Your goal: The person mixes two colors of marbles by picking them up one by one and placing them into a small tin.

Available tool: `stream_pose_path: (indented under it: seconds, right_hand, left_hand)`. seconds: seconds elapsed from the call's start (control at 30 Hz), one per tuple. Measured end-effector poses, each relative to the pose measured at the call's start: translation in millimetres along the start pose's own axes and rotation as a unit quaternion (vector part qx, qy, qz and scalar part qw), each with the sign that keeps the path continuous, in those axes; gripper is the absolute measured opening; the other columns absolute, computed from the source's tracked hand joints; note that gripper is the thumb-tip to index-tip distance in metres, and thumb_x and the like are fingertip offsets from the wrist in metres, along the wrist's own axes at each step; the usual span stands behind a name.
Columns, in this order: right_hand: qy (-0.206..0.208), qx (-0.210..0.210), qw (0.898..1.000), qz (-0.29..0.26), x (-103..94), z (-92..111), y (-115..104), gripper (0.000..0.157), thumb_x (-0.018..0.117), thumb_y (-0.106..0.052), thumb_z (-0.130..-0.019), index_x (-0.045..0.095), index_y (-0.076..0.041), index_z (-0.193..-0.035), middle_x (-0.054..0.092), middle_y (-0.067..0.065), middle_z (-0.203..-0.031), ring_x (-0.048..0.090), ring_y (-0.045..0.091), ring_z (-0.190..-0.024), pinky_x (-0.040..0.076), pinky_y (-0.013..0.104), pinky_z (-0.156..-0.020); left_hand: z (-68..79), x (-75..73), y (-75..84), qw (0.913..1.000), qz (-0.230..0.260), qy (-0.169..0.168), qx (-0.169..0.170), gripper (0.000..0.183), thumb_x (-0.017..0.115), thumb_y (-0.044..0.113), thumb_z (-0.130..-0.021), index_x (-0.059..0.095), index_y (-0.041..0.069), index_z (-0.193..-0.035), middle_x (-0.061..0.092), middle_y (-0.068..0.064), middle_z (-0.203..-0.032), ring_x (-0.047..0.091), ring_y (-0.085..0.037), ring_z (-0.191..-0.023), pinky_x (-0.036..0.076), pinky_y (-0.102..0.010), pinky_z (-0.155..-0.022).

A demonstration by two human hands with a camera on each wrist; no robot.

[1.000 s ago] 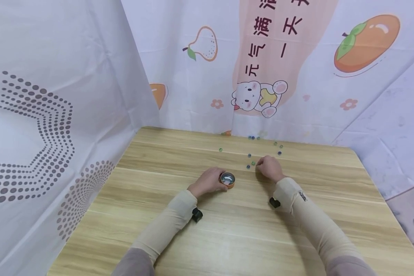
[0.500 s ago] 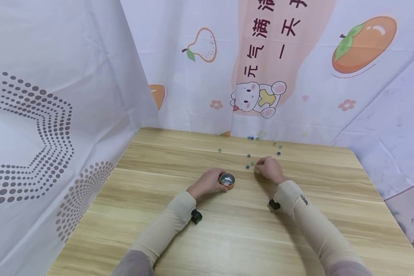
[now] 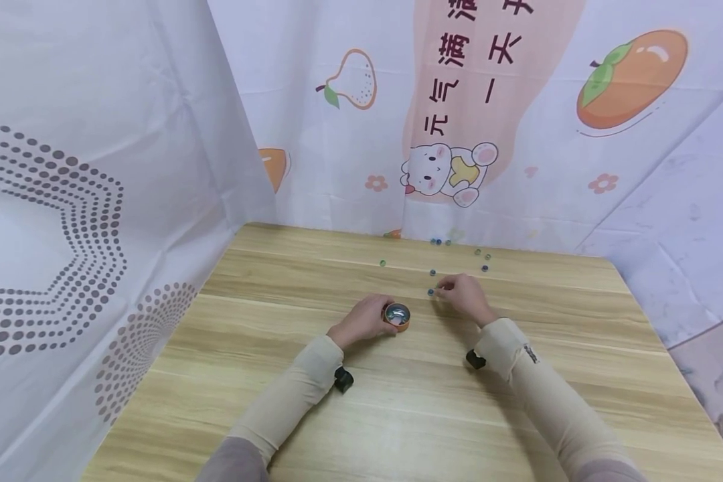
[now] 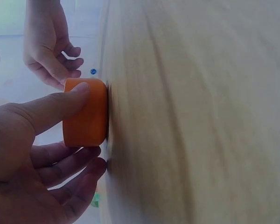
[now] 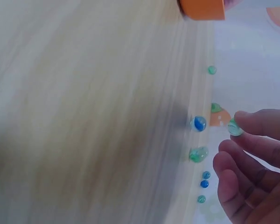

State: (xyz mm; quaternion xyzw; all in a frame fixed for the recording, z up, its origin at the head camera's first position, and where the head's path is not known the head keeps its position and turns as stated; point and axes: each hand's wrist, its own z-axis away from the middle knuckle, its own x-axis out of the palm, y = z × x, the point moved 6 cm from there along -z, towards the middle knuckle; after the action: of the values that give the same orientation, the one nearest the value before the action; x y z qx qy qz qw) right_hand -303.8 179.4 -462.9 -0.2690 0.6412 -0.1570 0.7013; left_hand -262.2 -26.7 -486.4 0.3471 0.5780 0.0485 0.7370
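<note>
My left hand point(image 3: 366, 320) grips a small round orange tin point(image 3: 402, 328) with a shiny inside, standing on the table. In the left wrist view the thumb lies along the wall of the tin point(image 4: 86, 119), with fingers curled on its other side. To its right, my right hand point(image 3: 465, 298) is low over the table. Between thumb and forefinger it pinches a clear green marble point(image 5: 234, 127), raised off the wood in the right wrist view. Just by its fingertips lie a blue marble point(image 5: 198, 123) and a green marble point(image 5: 198, 154); the hand hides the latter in the head view.
Several more marbles lie towards the back, among them a green one point(image 3: 382, 263), a blue one point(image 3: 432, 272) and a dark blue one point(image 3: 485, 268). The wooden table point(image 3: 361, 415) ends at a printed curtain point(image 3: 349, 161) behind; another curtain point(image 3: 175, 167) hangs at left.
My right hand has shifted slightly left, its fingertips now beside the near blue marble and covering the green one in the head view. The left hand and tin stay in place.
</note>
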Motion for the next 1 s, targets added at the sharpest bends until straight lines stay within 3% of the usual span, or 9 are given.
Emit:
stream_pose_path:
  seconds: [0.5, 0.8, 1.0]
  right_hand:
    - [-0.001, -0.046, 0.999, -0.004, 4.5, 2, -29, 0.019, 0.067, -0.018, -0.089, 0.074, -0.003, -0.100, 0.073, 0.013, -0.094, 0.064, 0.023, -0.083, 0.052, 0.037, -0.074]
    - [-0.003, -0.101, 0.995, -0.007, 17.1, 6, -45, 0.015, 0.070, -0.015, -0.088, 0.074, -0.003, -0.094, 0.072, 0.011, -0.089, 0.063, 0.020, -0.080, 0.052, 0.034, -0.072]
    - [-0.032, -0.103, 0.994, -0.018, 29.2, 12, -52, 0.013, 0.068, -0.012, -0.087, 0.075, -0.003, -0.094, 0.070, 0.009, -0.081, 0.058, 0.016, -0.071, 0.048, 0.029, -0.064]
  left_hand:
    - [-1.0, -1.3, -0.9, 1.0000, 0.000, -0.008, -0.004, 0.052, 0.083, 0.026, -0.077, 0.062, 0.007, -0.121, 0.067, -0.004, -0.114, 0.061, -0.019, -0.105, 0.048, -0.034, -0.093]
    - [-1.5, -3.3, 0.7, 0.9999, -0.006, -0.008, -0.008, 0.055, 0.083, 0.026, -0.078, 0.061, 0.006, -0.125, 0.066, -0.007, -0.120, 0.061, -0.021, -0.111, 0.047, -0.036, -0.097]
    - [-1.3, -1.5, 0.4, 1.0000, -0.003, -0.009, -0.002, 0.049, 0.083, 0.026, -0.078, 0.063, 0.007, -0.118, 0.067, -0.005, -0.112, 0.062, -0.018, -0.103, 0.049, -0.034, -0.091]
